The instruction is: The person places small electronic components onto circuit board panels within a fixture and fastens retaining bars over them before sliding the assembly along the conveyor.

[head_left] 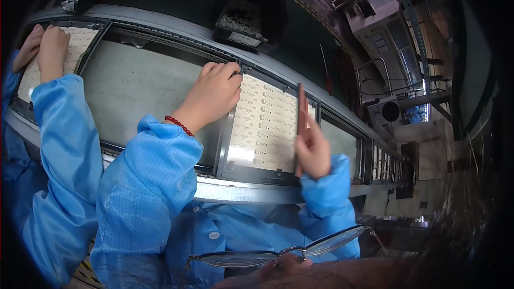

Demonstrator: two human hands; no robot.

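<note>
A pale printed circuit board panel [262, 123], with rows of small dark markings, lies in a dark frame [249, 174] on the conveyor. My left hand [214, 93], with a red bead bracelet at the wrist, has its fingers curled down at the frame's far left corner; the fingertips are partly hidden. At the panel's right edge my right hand [315, 150] grips a long, thin reddish-brown strip [301, 118]. The strip runs along that edge from far to near. Motion blurs this hand a little.
Metal conveyor rails [257, 192] run left to right. At the left, a co-worker's hands [53, 45] rest on another pale panel [80, 40]. A black bin [243, 16] of small pale parts stands beyond the far rail. More framed panels [383, 163] line the right, near machines [383, 27].
</note>
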